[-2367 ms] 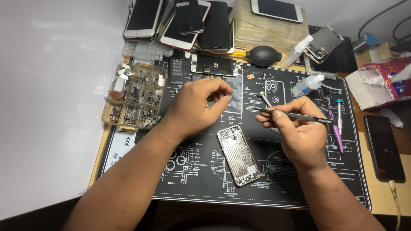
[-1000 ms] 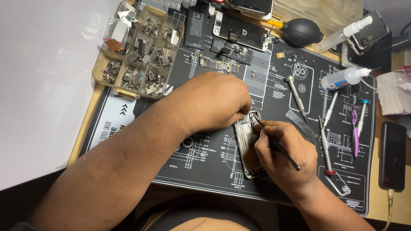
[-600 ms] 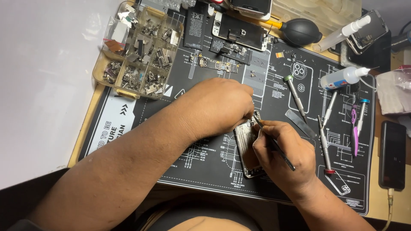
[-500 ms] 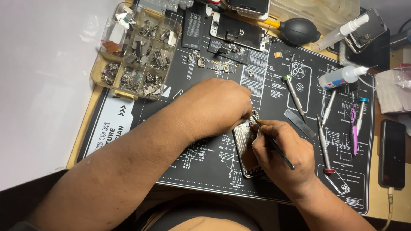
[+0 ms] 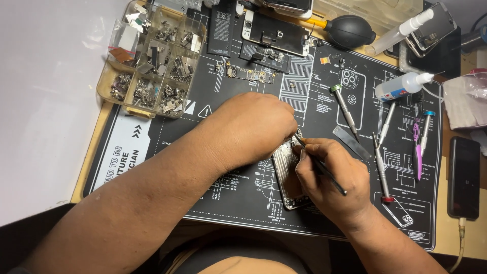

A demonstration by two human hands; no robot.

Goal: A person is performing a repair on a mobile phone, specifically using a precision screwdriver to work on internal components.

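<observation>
A silver phone shell is laid on a black mat, its long axis running roughly away from the person, the far end tipped slightly left and hidden under the left hand. The shell is pressed down by that hand with fingers curled on its upper edge. A thin dark tool is pinched closed in the right hand, its tip aimed up-left at the shell's top corner.

The mat, printed with white diagrams, covers a wooden desk; a white sheet lies to the left.

A clear parts tray sits at the mat's far left corner, its compartments filled with small metal brackets and screws. Screwdrivers are laid to the right, near a dark phone.
</observation>
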